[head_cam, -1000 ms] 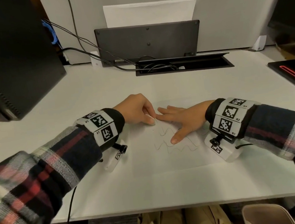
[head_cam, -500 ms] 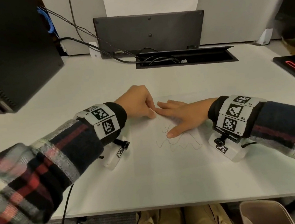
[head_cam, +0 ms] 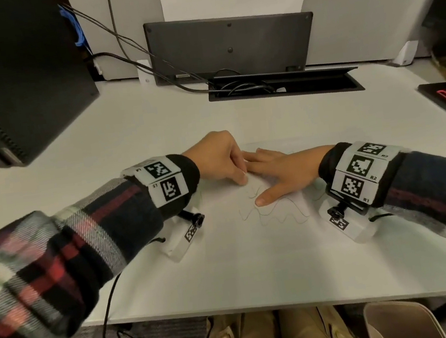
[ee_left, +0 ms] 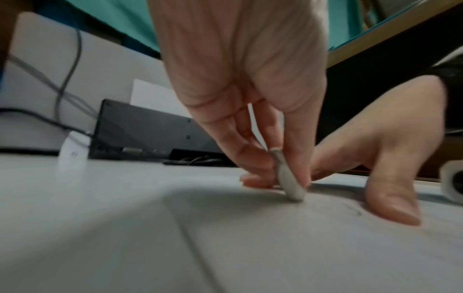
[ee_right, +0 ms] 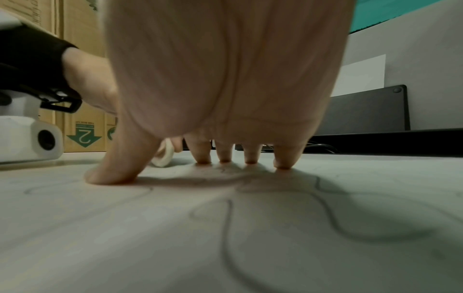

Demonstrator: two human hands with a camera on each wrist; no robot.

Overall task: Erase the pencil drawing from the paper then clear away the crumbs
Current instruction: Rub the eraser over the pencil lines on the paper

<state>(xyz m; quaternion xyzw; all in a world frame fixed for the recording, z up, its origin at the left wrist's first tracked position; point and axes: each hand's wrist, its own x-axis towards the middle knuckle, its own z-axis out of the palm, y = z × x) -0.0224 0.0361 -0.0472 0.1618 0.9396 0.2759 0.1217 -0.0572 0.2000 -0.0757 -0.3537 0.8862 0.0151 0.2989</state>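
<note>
Left hand [head_cam: 219, 158], eraser [ee_left: 288, 178] pinched, nearer right hand [head_cam: 287, 172] than before.

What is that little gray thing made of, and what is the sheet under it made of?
The eraser, pinched in the left hand, looks like soft matte rubber: dull gray, with a rounded, worn tip. The sheet looks like thin white paper: flat, unshiny, carrying faint pencil lines. The right hand presses it flat.

The left hand [head_cam: 219, 158] has its fingers curled down, thumb and fingertips [ee_left: 295, 174] pinching together. The right hand [head_cam: 287, 172] lies flat, fingers straight, thumb splayed. Both forearms in plaid sleeves [head_cam: 72, 252] angle inward, fingertips nearly touching.
</note>
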